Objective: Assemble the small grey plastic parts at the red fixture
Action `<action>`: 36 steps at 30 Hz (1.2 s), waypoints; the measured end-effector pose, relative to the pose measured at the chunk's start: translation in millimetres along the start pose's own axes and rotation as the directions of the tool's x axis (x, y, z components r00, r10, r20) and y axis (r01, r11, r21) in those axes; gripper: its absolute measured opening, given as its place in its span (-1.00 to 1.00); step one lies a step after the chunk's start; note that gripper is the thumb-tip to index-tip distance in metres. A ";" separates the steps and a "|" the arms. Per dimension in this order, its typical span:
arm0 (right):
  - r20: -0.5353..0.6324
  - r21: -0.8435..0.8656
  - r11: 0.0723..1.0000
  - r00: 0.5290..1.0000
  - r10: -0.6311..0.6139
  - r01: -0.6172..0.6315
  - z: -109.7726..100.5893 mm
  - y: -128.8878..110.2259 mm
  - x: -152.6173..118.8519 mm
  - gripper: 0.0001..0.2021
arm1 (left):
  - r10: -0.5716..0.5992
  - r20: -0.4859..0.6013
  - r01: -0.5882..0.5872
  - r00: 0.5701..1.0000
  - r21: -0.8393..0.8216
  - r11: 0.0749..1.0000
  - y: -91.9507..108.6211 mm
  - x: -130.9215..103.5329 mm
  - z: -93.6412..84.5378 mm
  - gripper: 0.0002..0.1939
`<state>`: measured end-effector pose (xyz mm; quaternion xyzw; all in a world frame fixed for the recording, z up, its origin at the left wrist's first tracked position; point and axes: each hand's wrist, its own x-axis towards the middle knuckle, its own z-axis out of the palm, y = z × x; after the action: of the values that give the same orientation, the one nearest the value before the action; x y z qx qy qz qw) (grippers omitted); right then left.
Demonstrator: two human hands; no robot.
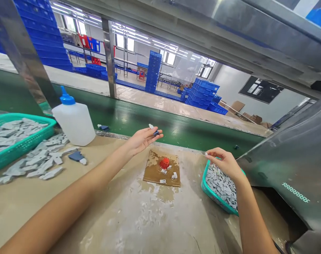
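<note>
My left hand [147, 138] is raised at the edge of the green belt, fingers closed round a small dark blue piece with a white tip [151, 126]. Over the near rim of the right green basket [206, 188] is my right hand [224, 160], thumb and forefinger pinched together; whatever is between them is too small to name. Many small grey pieces [221, 187] fill that basket. Between the hands lies a wet brown square board [152, 173], carrying a red cap-like object [164, 163] and several small light grey pieces [174, 175].
On the left, a white squeeze bottle [75, 123] with a blue nozzle stands near loose grey pieces [47, 158], a blue-and-white piece [77, 156] and another green basket [50, 128]. A green conveyor belt [123, 116] crosses behind, and metal posts [109, 60] rise beyond it.
</note>
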<state>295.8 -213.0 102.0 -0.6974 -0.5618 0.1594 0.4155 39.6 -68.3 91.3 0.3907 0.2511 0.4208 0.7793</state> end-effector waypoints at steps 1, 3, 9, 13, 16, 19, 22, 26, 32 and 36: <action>-0.006 0.009 0.999 0.999 -0.045 0.045 8.3 -7.1 -0.2 -0.73 | -0.004 0.016 0.004 1.000 0.004 1.000 -0.9 0.1 -0.3 -0.91; 0.037 0.068 0.994 0.995 -0.089 0.086 27.7 -20.5 0.3 -0.74 | -0.015 0.048 0.014 0.999 0.017 1.000 -2.1 0.3 -0.8 -0.89; 0.257 0.033 0.973 0.939 -0.228 0.228 78.6 -42.7 9.2 -0.81 | 0.009 0.096 -0.009 0.995 -0.003 1.000 -4.1 -0.4 2.3 -0.92; 0.292 -0.040 0.970 0.932 -0.217 0.238 92.8 -40.3 11.6 -0.81 | -0.010 0.124 0.012 0.992 -0.017 1.000 -4.6 -0.7 5.2 -0.95; 0.276 -0.082 0.965 0.936 -0.219 0.250 96.5 -35.7 10.4 -0.78 | -0.029 0.110 0.032 0.994 -0.024 0.999 -5.6 -0.5 5.9 -0.97; 0.265 -0.125 0.960 0.941 -0.210 0.249 98.3 -33.3 8.9 -0.74 | -0.045 0.097 0.048 0.994 -0.026 0.999 -7.0 -0.7 5.7 -0.97; 0.253 -0.153 0.967 0.954 -0.160 0.202 100.6 -33.3 7.0 -0.76 | -0.050 0.081 0.051 0.996 -0.020 0.998 -8.0 -0.8 5.1 -0.97; 0.262 -0.245 0.936 0.947 -0.188 0.254 103.5 -35.1 3.9 -0.89 | -0.077 0.011 0.076 0.997 0.066 0.995 -9.0 0.2 4.2 -0.92; 0.294 -0.314 0.906 0.936 -0.193 0.285 103.8 -37.7 2.2 -0.84 | -0.084 -0.082 0.094 0.993 0.130 0.987 -10.4 1.1 4.0 -0.94; 0.314 -0.319 0.891 0.923 -0.223 0.324 102.7 -39.7 2.0 -0.83 | -0.097 -0.045 0.100 0.994 0.078 0.992 -12.8 1.2 2.7 -0.96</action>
<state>199.8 -169.2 70.6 -0.6472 -0.7259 0.0847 0.2170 48.0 -72.7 82.3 0.3999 0.3025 0.3795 0.7775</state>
